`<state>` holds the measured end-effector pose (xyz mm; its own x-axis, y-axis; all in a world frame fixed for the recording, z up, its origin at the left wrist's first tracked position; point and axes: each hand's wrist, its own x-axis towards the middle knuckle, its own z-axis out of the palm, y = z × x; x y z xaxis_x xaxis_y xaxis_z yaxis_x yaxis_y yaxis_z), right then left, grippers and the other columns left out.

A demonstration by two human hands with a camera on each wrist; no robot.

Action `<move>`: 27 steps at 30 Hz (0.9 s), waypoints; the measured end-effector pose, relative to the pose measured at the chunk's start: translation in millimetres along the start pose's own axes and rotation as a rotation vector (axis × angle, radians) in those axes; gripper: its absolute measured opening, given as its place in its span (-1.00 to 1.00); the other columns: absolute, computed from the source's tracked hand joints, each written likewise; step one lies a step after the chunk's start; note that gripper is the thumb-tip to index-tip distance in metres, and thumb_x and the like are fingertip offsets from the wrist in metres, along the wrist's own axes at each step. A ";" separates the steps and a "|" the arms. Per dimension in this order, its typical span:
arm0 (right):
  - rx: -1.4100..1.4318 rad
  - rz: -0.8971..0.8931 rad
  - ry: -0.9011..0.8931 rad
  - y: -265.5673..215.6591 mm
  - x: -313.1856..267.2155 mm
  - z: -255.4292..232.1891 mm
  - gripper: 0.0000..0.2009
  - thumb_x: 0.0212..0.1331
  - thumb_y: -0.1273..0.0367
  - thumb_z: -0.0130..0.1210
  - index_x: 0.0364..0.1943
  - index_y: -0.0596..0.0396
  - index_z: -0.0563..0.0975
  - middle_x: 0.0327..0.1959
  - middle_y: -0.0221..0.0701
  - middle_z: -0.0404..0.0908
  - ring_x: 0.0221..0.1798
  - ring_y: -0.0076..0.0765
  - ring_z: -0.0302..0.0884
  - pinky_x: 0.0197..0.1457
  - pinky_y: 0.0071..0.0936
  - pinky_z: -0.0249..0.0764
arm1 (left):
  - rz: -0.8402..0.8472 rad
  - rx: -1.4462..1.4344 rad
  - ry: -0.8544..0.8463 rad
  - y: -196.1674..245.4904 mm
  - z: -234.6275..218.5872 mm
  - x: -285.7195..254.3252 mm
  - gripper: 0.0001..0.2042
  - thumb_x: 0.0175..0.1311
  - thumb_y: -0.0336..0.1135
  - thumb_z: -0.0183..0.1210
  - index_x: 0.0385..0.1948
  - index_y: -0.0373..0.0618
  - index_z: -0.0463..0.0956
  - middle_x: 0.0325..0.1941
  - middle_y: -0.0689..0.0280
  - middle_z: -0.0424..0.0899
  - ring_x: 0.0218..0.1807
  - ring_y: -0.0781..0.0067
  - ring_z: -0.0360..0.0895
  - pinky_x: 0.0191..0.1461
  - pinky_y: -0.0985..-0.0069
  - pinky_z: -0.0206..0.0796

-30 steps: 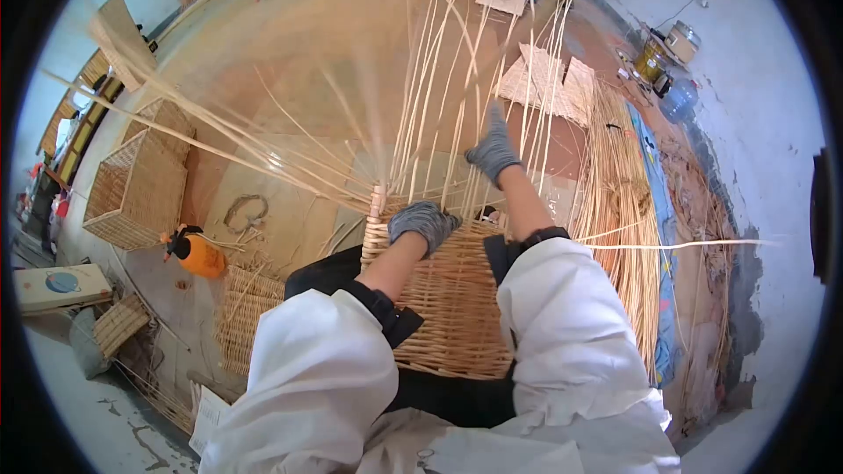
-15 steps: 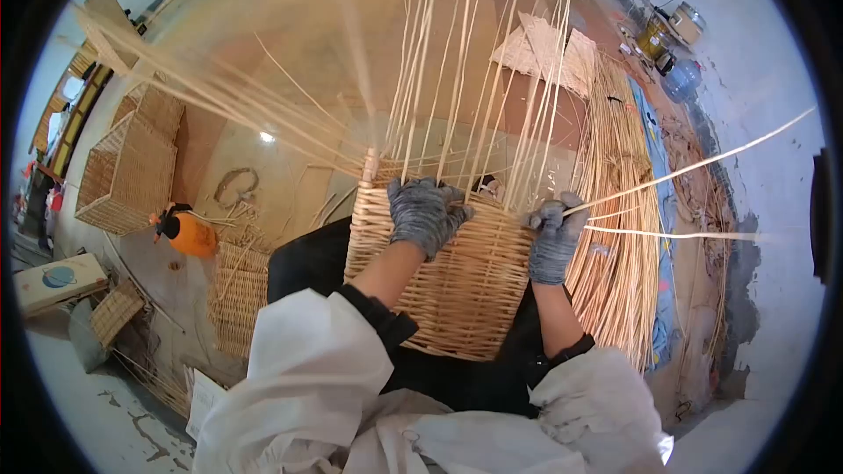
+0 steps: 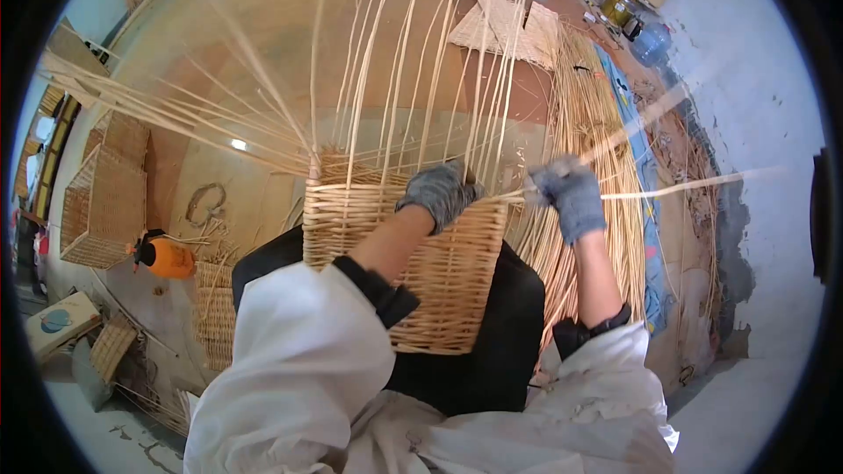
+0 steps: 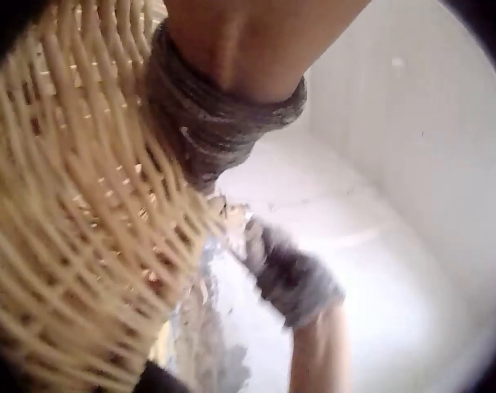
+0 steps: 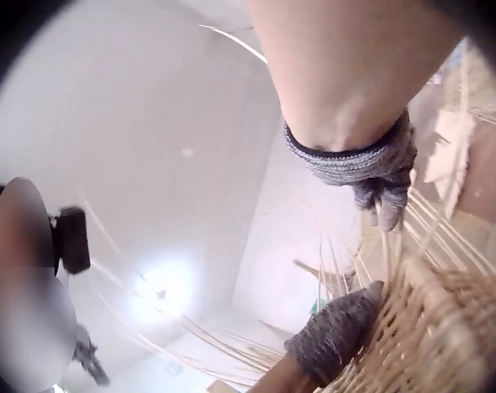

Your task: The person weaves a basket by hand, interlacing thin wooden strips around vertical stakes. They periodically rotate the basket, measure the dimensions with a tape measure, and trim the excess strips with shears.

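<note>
A half-woven wicker basket point(image 3: 404, 272) rests on the person's lap, with long upright rods point(image 3: 399, 61) rising from its top edge. In a grey knit glove, my left hand point(image 3: 439, 197) grips the woven top edge near the middle. My right hand point(image 3: 571, 197), also gloved, is just right of the basket's upper right corner. It pinches a pale wicker rod point(image 3: 637, 123) that runs from the weave and trails up to the right, blurred. In the right wrist view, the right fingertips point(image 5: 387, 214) hold the strand close over the basket corner.
A thick bundle of loose rods point(image 3: 606, 167) lies along the right on a blue cloth point(image 3: 654, 285). An orange spray bottle point(image 3: 167, 256) and a finished woven box point(image 3: 105, 202) stand at the left. Woven sheets point(image 3: 505, 26) lie ahead on the floor.
My right hand has come down from among the uprights to the basket's right side, then slightly outward with a rod. My left hand keeps to the top edge. The basket has shifted left in view.
</note>
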<state>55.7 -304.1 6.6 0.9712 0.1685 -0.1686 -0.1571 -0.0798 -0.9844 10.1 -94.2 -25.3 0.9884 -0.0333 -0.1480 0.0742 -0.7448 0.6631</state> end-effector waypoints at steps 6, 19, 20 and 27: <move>0.018 0.381 0.015 8.7 67.7 3.1 -0.74 0.21 0.34 -0.05 -0.09 0.20 0.36 -0.21 -0.12 0.50 -0.14 -0.07 0.54 -0.12 -0.22 0.56 | -0.081 0.091 0.207 17.2 -9.3 -9.5 -0.44 0.08 0.09 0.10 0.01 -0.16 0.36 -0.10 0.10 0.55 0.00 0.16 0.47 0.19 0.29 0.15; 0.540 0.255 0.113 41.7 -27.5 -58.4 -0.82 0.24 0.36 -0.05 -0.21 0.21 0.43 -0.25 -0.27 0.53 -0.33 -0.33 0.54 -0.25 -0.44 0.57 | 0.202 0.314 0.202 34.4 46.4 -18.7 -0.24 -0.09 0.14 0.23 0.12 -0.16 0.26 0.08 0.11 0.46 0.05 0.18 0.43 0.24 0.25 0.04; 0.375 0.159 0.064 34.9 -34.6 -58.3 -0.83 0.22 0.37 -0.02 -0.24 0.20 0.45 -0.27 -0.27 0.54 -0.32 -0.34 0.55 -0.26 -0.47 0.56 | 0.157 0.307 0.188 36.5 48.9 -20.9 -0.27 -0.07 0.11 0.23 0.12 -0.16 0.27 0.06 0.12 0.47 0.04 0.19 0.44 0.22 0.25 0.06; -0.779 -0.632 -0.356 -58.5 -63.0 -49.6 -0.79 0.04 0.55 0.01 -0.22 0.12 0.57 -0.27 -0.28 0.60 -0.31 -0.43 0.56 -0.25 -0.51 0.50 | 0.273 0.396 0.606 75.6 60.8 -26.7 -0.52 0.05 -0.09 0.12 -0.02 -0.19 0.38 -0.10 0.02 0.52 -0.04 0.15 0.46 0.16 0.21 0.10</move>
<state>12.6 -358.8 77.3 0.7081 0.6670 0.2318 0.6377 -0.4631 -0.6155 -18.7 -190.2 -15.9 0.8730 0.0359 0.4864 -0.1225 -0.9492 0.2899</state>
